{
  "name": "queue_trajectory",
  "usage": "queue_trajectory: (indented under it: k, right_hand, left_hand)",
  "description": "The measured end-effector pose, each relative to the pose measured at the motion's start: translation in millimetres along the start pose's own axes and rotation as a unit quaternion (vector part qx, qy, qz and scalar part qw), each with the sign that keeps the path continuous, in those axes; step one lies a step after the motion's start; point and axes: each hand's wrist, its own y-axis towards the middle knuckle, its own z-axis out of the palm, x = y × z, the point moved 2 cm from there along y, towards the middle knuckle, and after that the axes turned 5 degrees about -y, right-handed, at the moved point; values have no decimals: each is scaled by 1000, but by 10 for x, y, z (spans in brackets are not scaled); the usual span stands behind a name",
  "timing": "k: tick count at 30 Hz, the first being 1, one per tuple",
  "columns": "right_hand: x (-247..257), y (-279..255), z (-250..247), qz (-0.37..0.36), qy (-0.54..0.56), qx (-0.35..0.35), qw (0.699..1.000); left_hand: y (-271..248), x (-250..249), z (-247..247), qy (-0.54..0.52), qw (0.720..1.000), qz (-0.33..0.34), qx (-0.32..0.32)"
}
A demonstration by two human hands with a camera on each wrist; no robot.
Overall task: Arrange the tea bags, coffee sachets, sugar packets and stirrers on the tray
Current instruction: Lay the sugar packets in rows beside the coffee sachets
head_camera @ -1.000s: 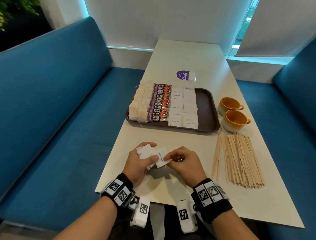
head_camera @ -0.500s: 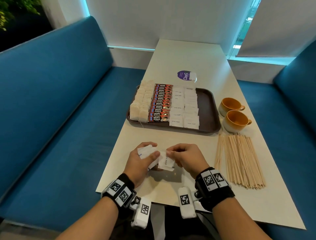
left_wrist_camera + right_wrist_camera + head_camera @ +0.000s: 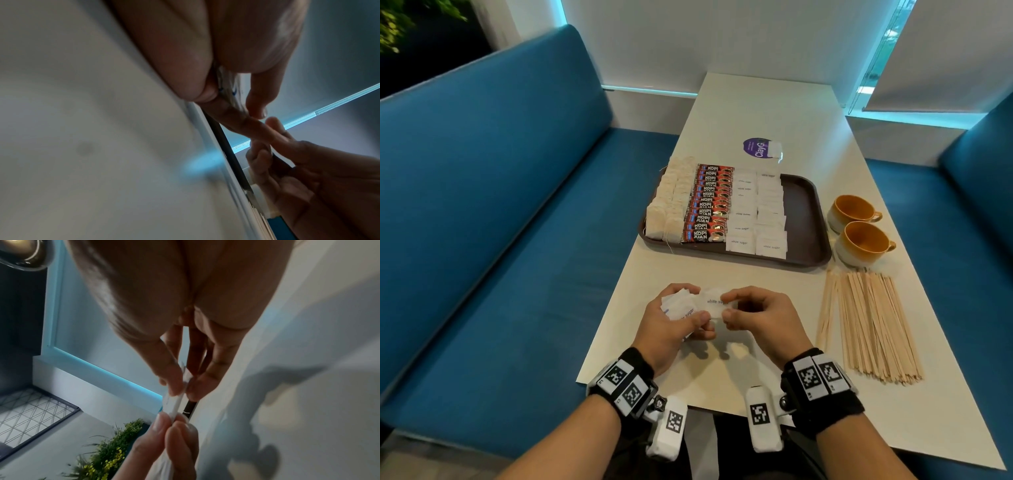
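Left hand [image 3: 667,322] grips a small stack of sugar packets [image 3: 681,308] just in front of the tray [image 3: 806,212]. Right hand [image 3: 760,318] pinches one packet [image 3: 714,303] by its edge, thumb against fingertips. Tea bags [image 3: 671,202], coffee sachets [image 3: 710,205], sugar rows [image 3: 756,212] sit on the tray; stirrers [image 3: 873,322] lie right of it, near-side.

Left hand [image 3: 671,325] holds sugar packet stack [image 3: 679,306]; right hand [image 3: 760,318] pinches top packet [image 3: 714,303]; tray [image 3: 806,219] beyond
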Motion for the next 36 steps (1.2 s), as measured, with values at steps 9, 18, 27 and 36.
queue_trajectory:
  k: [9, 18, 27, 36]
  right_hand:
    - [141, 142, -198, -1, -45, -25, 999]
    - [335, 926, -1023, -21, -128, -157, 979]
    - [221, 1235, -1073, 10, -329, -97, 939]
    - [232, 1366, -966, -11, -440, -86, 894]
  left_hand:
    - [23, 45, -45, 5, 1000, 17, -10]
    - [40, 6, -14, -51, 998, 18, 16]
    - [42, 21, -21, -52, 998, 14, 20]
    - [60, 34, -22, -69, 997, 16, 32]
